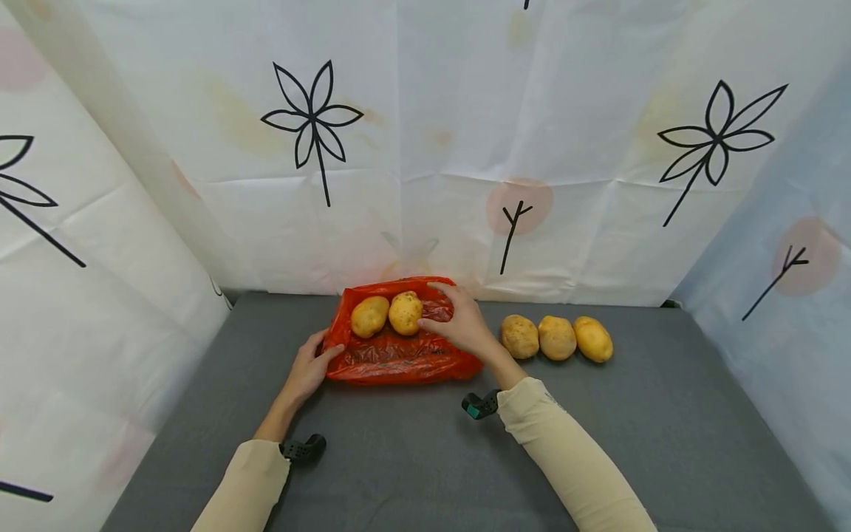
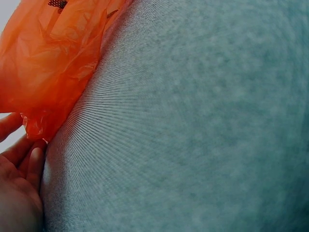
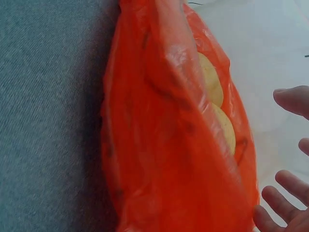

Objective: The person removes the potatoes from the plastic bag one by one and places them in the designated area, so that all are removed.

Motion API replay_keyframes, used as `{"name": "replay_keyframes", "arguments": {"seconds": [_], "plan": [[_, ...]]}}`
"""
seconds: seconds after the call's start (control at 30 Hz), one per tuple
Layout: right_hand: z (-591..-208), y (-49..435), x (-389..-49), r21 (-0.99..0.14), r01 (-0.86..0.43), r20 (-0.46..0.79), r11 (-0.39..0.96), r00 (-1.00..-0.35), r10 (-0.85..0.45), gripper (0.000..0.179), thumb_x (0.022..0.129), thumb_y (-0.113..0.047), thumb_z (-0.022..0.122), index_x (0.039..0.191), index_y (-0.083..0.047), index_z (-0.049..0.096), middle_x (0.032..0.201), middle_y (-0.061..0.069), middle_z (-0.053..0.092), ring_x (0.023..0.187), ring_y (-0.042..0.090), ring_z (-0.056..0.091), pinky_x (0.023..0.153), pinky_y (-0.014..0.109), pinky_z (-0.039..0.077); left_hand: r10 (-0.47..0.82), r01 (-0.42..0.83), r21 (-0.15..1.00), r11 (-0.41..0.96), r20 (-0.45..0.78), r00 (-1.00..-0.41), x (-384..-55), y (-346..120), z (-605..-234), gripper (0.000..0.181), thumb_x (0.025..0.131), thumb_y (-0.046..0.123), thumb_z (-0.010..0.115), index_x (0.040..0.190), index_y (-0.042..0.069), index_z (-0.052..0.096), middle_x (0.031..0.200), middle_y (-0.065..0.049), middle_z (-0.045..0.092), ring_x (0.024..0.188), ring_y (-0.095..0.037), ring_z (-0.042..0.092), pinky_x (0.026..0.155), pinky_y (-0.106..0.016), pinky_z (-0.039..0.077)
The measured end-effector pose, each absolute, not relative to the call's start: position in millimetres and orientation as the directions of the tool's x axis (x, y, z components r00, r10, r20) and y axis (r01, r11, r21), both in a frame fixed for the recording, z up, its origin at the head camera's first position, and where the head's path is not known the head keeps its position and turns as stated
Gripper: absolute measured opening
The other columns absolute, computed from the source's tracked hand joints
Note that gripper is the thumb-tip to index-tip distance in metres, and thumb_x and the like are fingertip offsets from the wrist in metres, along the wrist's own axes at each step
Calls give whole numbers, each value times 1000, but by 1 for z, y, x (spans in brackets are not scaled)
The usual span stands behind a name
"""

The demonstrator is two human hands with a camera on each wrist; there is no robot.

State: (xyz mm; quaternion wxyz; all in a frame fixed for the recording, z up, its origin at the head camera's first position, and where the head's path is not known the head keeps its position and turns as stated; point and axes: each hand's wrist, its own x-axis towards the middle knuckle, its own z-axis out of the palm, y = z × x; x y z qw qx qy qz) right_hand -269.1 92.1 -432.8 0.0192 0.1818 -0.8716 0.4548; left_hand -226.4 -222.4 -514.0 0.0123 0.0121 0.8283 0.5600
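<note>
A red plastic bag (image 1: 399, 362) lies with its mouth spread, and two yellow potatoes (image 1: 370, 318) sit side by side inside it. My left hand (image 1: 311, 367) pinches the bag's left edge, thumb on the front side. In the left wrist view the fingers (image 2: 34, 166) meet a gathered corner of the plastic. Over the right part of the mouth hovers my right hand (image 1: 463, 323), fingers spread and holding nothing, its thumb close to the right-hand potato (image 1: 405, 313). The right wrist view shows these fingers (image 3: 285, 205) apart from both potatoes.
Three more potatoes (image 1: 557, 338) stand in a row on the grey table (image 1: 412, 458), right of the bag. White patterned cloth (image 1: 425, 148) hangs behind the table and along both sides. Black wrist cameras (image 1: 302, 448) sit at both wrists.
</note>
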Motion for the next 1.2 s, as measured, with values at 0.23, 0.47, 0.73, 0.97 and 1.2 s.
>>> {"name": "replay_keyframes", "arguments": {"seconds": [0.23, 0.47, 0.73, 0.97, 1.2], "plan": [[-431, 83, -275, -799, -341, 210, 496, -930, -302, 69, 87, -24, 83, 148, -14, 52, 146, 15, 48, 133, 39, 45, 104, 58, 39, 41, 11, 933, 359, -4, -999, -227, -223, -515, 58, 105, 26, 58, 153, 1, 40, 153, -24, 39, 135, -39, 40, 109, -55, 31], [-437, 70, -284, -829, -314, 163, 463, -927, -336, 72, 88, -23, 83, 150, -10, 49, 149, 14, 47, 130, 39, 49, 102, 54, 43, 55, -24, 934, 356, -47, -997, -220, -217, -493, 57, 106, 20, 56, 153, -5, 37, 154, -28, 36, 137, -42, 36, 112, -56, 28], [-452, 56, -295, -857, -252, 110, 448, -941, -320, 71, 88, -21, 82, 150, -9, 50, 146, 18, 46, 123, 36, 51, 101, 51, 45, 60, -23, 928, 372, -48, -997, -206, -207, -467, 54, 105, 14, 55, 152, -8, 38, 152, -31, 37, 136, -43, 37, 111, -55, 29], [-469, 50, -299, -851, -230, 89, 473, -949, -302, 72, 89, -21, 81, 152, -11, 48, 147, 17, 47, 132, 37, 44, 105, 52, 42, 63, -18, 931, 363, -44, -997, -205, -207, -467, 55, 105, 15, 56, 151, -8, 38, 152, -31, 37, 136, -44, 37, 111, -56, 29], [-480, 48, -301, -822, -254, 98, 509, -944, -314, 75, 89, -24, 81, 155, -15, 45, 144, 16, 52, 125, 37, 49, 102, 53, 44, 58, -26, 930, 367, -51, -997, -206, -206, -467, 54, 106, 15, 55, 152, -8, 37, 152, -30, 36, 136, -44, 36, 111, -56, 29]]}}
